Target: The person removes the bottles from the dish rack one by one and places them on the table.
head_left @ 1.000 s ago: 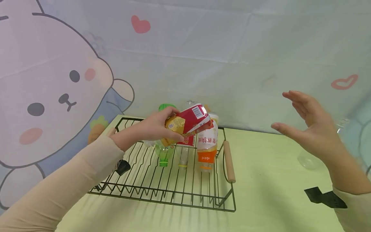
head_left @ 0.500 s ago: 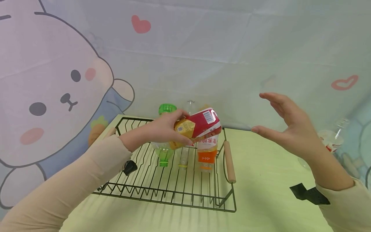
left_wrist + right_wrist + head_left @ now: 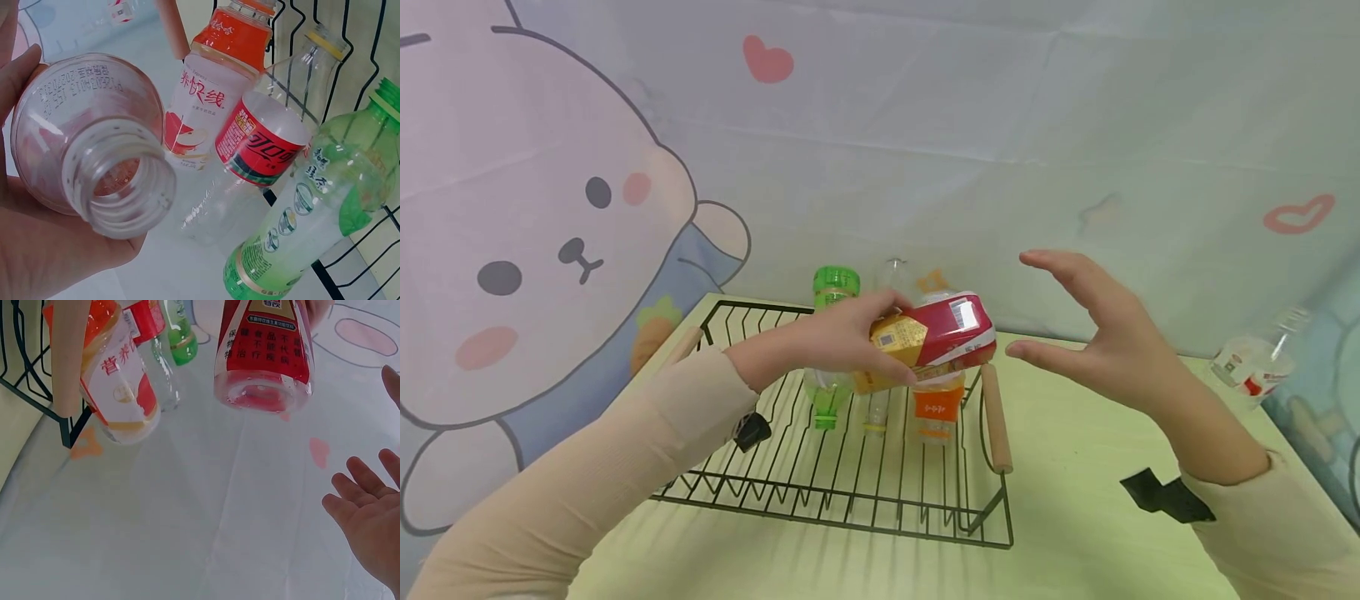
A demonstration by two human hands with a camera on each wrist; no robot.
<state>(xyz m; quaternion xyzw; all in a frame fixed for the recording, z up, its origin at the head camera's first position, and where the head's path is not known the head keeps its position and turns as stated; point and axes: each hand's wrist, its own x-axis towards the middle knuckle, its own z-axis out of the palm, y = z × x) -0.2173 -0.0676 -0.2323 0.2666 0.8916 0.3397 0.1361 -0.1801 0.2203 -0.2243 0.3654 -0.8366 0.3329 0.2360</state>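
the left hand (image 3: pixel 831 333) holds a plastic bottle (image 3: pixel 958 329), thumb and fingers curled round its yellow part; the bottle lies tipped sideways in that grip, its crimson end pointing toward the right hand (image 3: pixel 1097 350), which is apart from it, thumb and fingers spread wide; its clear, threaded mouth is uncapped and its base see-through pink; below the grip a black wire rack (image 3: pixel 790 516) with a wooden handle (image 3: pixel 996 421) sits on a pale green table (image 3: pixel 1075 467), bearing a green bottle (image 3: pixel 312 206), a red-labelled bottle (image 3: pixel 259 137) and an orange-necked bottle (image 3: pixel 209 94); beyond the grip hangs a cartoon-printed cloth (image 3: pixel 925 83); a clear bottle (image 3: pixel 1251 362) stands past the right hand; the gripped bottle partly covers those racked beneath it in the head view, where its small print is unreadable; both sleeves are cut off by the frame.
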